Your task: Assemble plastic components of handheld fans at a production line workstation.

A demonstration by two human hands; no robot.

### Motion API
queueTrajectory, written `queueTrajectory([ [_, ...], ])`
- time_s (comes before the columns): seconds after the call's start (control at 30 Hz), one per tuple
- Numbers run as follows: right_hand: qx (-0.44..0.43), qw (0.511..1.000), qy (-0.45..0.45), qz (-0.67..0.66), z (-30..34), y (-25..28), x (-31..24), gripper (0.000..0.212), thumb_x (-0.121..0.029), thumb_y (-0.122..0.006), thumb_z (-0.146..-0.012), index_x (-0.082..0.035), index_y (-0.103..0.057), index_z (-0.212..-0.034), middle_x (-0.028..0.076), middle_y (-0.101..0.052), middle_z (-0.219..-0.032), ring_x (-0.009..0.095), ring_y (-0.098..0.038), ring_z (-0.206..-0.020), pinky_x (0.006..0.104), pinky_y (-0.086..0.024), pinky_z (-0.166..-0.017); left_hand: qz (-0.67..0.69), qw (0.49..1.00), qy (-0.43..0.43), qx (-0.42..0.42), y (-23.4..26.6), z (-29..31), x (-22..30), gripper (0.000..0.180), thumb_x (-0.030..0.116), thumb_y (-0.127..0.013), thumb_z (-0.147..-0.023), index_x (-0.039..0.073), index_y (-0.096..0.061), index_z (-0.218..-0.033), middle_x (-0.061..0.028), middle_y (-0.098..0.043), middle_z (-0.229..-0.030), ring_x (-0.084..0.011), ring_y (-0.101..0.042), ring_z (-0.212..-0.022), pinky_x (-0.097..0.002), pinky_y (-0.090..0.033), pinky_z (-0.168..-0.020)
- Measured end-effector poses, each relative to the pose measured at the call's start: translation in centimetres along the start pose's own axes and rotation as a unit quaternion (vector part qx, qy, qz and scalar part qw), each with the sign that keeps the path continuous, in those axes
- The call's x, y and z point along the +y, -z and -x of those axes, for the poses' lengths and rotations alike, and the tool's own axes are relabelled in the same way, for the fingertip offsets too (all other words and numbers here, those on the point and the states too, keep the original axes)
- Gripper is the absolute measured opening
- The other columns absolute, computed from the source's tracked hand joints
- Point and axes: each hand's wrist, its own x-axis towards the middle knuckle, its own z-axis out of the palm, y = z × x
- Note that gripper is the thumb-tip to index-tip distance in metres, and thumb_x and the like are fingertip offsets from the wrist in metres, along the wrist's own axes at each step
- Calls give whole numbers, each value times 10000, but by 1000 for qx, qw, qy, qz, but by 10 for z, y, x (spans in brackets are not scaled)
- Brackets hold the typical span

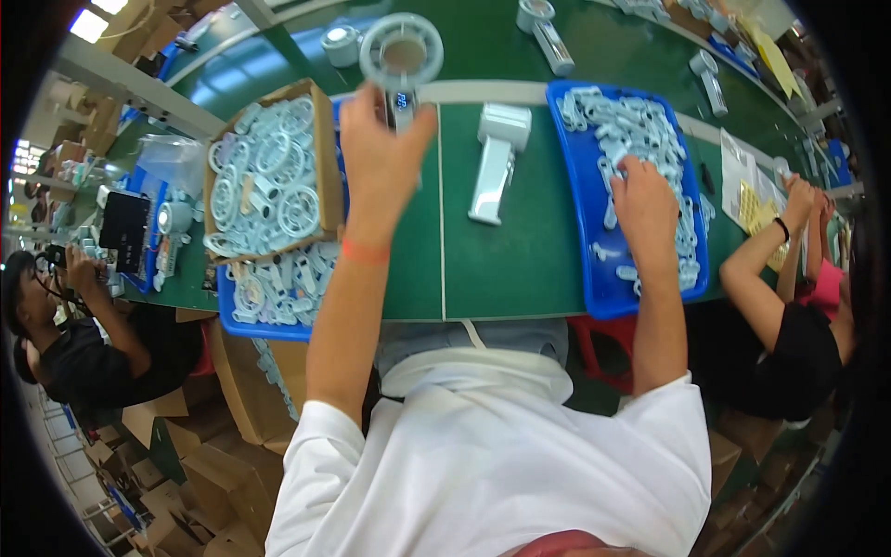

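Note:
My left hand [388,153] is closed around the handle of a handheld fan [402,56], raised above the far part of the green table. The fan has a round, pale ring-shaped head and a small lit display on its handle. My right hand [647,209] reaches into a blue tray [587,265] of small pale-blue plastic parts [617,116]. Its fingers are bent together down among the parts, and whatever they pinch is hidden. Between my hands, a white fan body [497,167] without a ring lies on the table, its handle toward me.
On the left, a cardboard box [327,158] of pale rings and parts rests over another blue tray [269,330]. Further fan bodies [552,46] lie across the table. Co-workers sit at both sides; one person's arm [756,255] is at the right.

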Motion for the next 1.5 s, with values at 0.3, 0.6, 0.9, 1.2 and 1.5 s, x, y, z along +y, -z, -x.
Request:
queueTrajectory([
  [0.3,-6,992,40,124,-6,-50,-3,98,-60,-555,-746,-66,-518,-836,95,-524,-821,265,-550,-806,371,-471,-671,-326,906,252,97,28,-232,-121,433,261,-660,-653,23,-636,-1013,-194,-625,-1048,-309,-610,-987,-369,-487,-843],
  [0.6,12,988,149,27,-17,-20,8,290,-18,-558,-764,-77,-579,-1047,97,-511,-817,262,-540,-752,342,-436,-641,-308,871,204,325,-21,-220,-61,531,318,-579,-782,119,-399,-1240,-183,-495,-1186,-363,-488,-1066,-480,-407,-839],
  [0.9,-105,916,28,-386,-1,26,-4,191,19,-608,-736,-30,-556,-913,59,-518,-800,133,-507,-592,255,-446,-587,-333,920,191,-76,-110,-183,-72,633,528,-374,-873,64,-359,-1302,-212,-595,-1075,-378,-587,-983,-470,-457,-823],
  [1.2,-150,712,4,-686,38,23,-11,316,-72,-469,-888,-4,-433,-1194,147,-577,-1087,170,-610,-797,253,-469,-673,-77,994,47,69,-96,-177,-51,207,277,-443,-889,179,-537,-1045,-280,-502,-998,-446,-538,-889,-471,-445,-796],
  [1.5,-232,628,5,-743,52,7,-55,366,19,-560,-826,33,-499,-1187,119,-590,-987,266,-610,-960,325,-507,-788,370,926,30,64,15,44,36,472,120,-658,-783,12,-386,-1154,-61,-497,-907,-180,-589,-764,-271,-500,-638],
])
